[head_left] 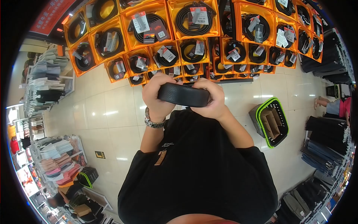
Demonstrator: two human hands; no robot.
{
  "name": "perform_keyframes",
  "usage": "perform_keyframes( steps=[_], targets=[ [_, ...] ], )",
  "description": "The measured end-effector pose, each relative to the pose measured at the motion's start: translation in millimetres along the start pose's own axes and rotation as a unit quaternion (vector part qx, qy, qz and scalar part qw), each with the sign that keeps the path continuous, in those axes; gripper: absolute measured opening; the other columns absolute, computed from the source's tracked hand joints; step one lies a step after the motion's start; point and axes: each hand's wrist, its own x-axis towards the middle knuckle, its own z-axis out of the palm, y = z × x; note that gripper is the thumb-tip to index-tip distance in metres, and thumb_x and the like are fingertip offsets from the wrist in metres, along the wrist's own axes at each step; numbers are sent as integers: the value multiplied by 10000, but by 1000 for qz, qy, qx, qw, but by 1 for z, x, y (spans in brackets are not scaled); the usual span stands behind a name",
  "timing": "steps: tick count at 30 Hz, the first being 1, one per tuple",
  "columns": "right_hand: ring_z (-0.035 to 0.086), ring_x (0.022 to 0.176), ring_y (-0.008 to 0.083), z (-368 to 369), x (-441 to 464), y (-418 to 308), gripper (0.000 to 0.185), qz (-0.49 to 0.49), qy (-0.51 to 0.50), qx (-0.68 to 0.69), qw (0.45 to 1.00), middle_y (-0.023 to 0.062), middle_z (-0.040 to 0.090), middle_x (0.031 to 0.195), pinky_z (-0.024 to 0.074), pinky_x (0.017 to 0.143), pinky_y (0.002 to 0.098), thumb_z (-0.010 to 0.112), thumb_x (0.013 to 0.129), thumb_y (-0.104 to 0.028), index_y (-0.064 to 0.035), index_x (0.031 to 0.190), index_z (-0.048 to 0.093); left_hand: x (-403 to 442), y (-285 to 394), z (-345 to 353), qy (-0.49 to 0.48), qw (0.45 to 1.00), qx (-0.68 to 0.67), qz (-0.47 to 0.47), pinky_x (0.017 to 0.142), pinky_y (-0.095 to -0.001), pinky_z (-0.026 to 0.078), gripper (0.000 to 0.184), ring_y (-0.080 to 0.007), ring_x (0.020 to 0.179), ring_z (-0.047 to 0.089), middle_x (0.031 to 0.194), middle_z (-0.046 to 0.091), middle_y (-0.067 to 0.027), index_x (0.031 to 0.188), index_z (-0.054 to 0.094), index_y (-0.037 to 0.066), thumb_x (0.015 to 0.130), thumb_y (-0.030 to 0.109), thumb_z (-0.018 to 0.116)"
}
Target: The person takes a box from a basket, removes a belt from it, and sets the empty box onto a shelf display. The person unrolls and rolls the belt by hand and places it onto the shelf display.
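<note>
Grip: both my hands close on a rolled black belt [184, 95], my left hand [156, 89] pinching one end of the roll and my right hand [213, 98] the other; the fingers on its far side are mostly hidden from me.
Belt: seen in the head view, held up off any surface, in front of my chest and just short of the display – its broad outer face, finely grained, turned toward me.
Left wrist: a metal-banded watch [153, 121] sits around it.
Black shirt: my own shirt [197, 168] fills the lower middle, with small pale lettering and a brown tag [160, 158] on the chest.
Display: orange boxes [173, 34] stand in tiers beyond my hands, most holding a dark coiled belt with a pale price tag [200, 15].
Basket: to my right, on the pale tiled floor [112, 138], a black basket [256, 119] with a bright green rim holds something brown, like cardboard.
Racks: light and pink clothes [50, 74] lie to my left; dark garments [317, 130] are at my right.
Far right: another person [332, 107] in a pink top, well apart from me – partly cut off by the lens edge.
</note>
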Motion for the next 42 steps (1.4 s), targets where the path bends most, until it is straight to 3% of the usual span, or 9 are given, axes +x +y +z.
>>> perform_keyframes(
  steps=[2,4,14,17,24,33,37,39,42],
  targets=[
    [593,661,240,0,-2,2,362,5,-2,5,1000,115,588,756,467,605,303,757,557,-56,-3,872,586,1,-1,0,4,1000,-14,-20,673,-277,472,203,-178,713,596,772,627,-89,864,572,-13,697,-70,674],
    [583,612,230,-1,-4,2,329,-26,9,-4,1000,104,576,714,452,560,300,762,552,-62,-5,811,568,5,0,3,-6,999,-46,-20,549,-260,436,278,-180,623,578,726,611,-71,829,604,34,611,-26,765],
    [580,567,250,0,4,-10,302,-11,-7,-86,996,99,576,684,452,525,310,754,557,-63,-15,790,567,14,4,1,-77,988,104,84,550,-318,433,272,-236,625,592,684,607,-35,799,634,92,541,31,695],
    [554,541,206,0,5,-12,305,-4,-11,-106,994,83,564,667,429,521,278,740,540,-80,-18,777,559,14,2,1,-81,990,88,76,543,-320,427,261,-235,612,584,677,601,-38,784,635,95,537,33,695],
    [581,596,256,-1,6,-16,305,20,-30,-108,993,91,575,695,458,544,315,737,559,-56,-23,819,580,12,4,2,-70,994,67,50,540,-313,424,250,-239,594,572,667,588,-54,772,632,90,540,35,710],
    [592,674,276,4,-3,10,389,-12,-13,-16,1000,125,592,770,473,623,333,754,547,-55,-7,890,576,-4,-15,5,12,988,-135,-77,612,-238,435,270,-116,699,541,780,575,-44,867,579,29,663,-50,737],
    [593,655,272,9,-7,19,377,-73,5,8,997,125,593,756,473,603,324,765,548,-59,2,866,572,-5,-15,8,31,975,-203,-89,634,-244,439,255,-130,697,536,765,560,-51,880,552,20,695,-59,708],
    [590,626,267,10,-7,16,361,-72,-4,11,997,120,591,734,469,579,319,772,554,-66,4,847,573,0,-13,9,3,965,-244,-98,707,-314,440,74,-151,634,507,701,516,-46,849,484,45,861,33,555],
    [616,599,263,5,-2,10,375,-112,-63,4,992,158,622,745,493,553,323,787,582,-77,37,850,551,-3,-18,12,-4,942,-311,-123,714,-320,430,63,-145,618,485,666,467,-22,854,468,58,884,58,522]
  ],
)
